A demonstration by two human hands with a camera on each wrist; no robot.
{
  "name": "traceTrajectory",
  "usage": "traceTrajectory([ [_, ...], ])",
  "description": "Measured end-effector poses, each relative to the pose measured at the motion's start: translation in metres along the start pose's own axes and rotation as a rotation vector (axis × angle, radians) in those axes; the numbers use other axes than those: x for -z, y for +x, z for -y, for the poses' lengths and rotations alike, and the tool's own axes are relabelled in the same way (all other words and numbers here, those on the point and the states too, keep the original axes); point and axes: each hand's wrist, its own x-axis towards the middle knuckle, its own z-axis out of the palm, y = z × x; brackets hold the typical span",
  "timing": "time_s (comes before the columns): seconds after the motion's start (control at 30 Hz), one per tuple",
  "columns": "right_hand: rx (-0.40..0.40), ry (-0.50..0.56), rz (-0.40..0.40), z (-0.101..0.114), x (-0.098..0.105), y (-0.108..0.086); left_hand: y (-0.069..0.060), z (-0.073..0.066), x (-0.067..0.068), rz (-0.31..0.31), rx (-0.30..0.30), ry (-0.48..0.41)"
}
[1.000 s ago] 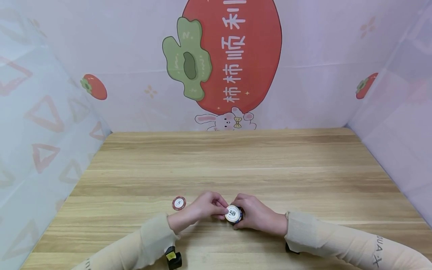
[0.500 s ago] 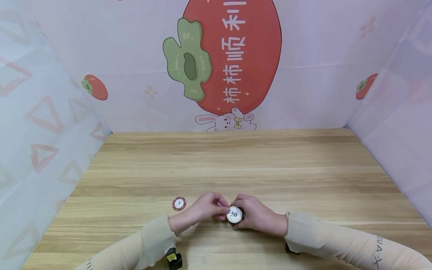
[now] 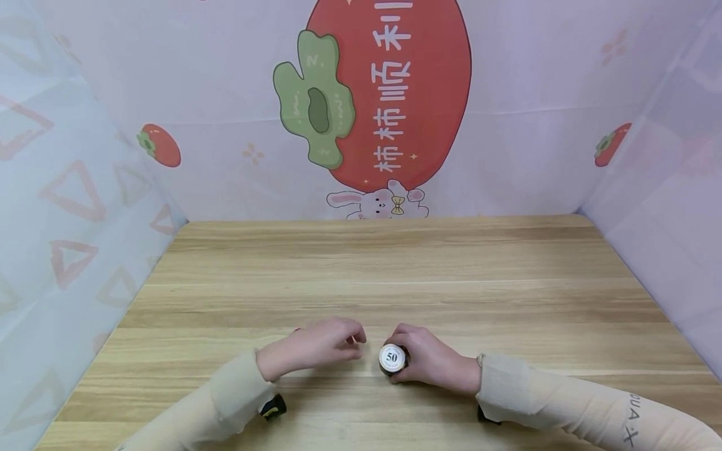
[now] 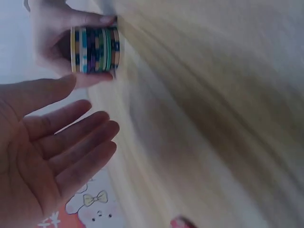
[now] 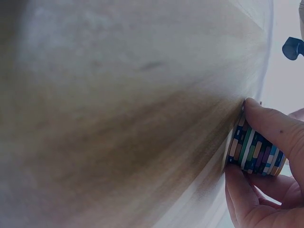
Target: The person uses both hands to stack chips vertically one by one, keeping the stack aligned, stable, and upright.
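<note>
A stack of several poker chips (image 3: 392,358) stands on the table, a white-faced chip marked 50 on top. Its striped, many-coloured edges show in the left wrist view (image 4: 95,50) and right wrist view. My right hand (image 3: 431,360) grips the stack, thumb on one side and fingers on the other. Left of it, my left hand (image 3: 318,343) is apart from the stack, fingers loosely bent and holding nothing. Behind the left wrist the red chip (image 3: 298,329) is almost wholly hidden; a blurred bit of red (image 4: 180,222) shows at the left wrist view's bottom edge.
The wooden table (image 3: 383,269) stretches back to a printed fabric wall (image 3: 225,125), with further fabric panels at left and right. A black strap device (image 3: 274,408) sits under the left cuff, and another dark one (image 3: 487,415) under the right.
My left hand has let go of the top chip and moved left, now covering most of the red chip. That top chip has settled squarely on the stack. The right hand has kept its place.
</note>
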Motion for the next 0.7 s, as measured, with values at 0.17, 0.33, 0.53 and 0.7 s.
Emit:
traceTrajectory([
  [0.17,0.002,-0.001,0.003,0.000,0.000,0.000,-0.008,0.006,0.004,-0.005,-0.021,0.145],
  [0.33,0.003,0.002,0.000,0.001,0.000,0.000,-0.018,0.015,0.007,-0.023,-0.036,0.149],
  [0.53,0.009,-0.004,-0.006,0.000,0.000,0.000,-0.031,0.026,0.013,-0.068,-0.006,0.194],
  [0.7,0.009,0.002,-0.005,0.000,0.000,0.000,-0.040,0.031,0.015,-0.089,0.052,0.208],
])
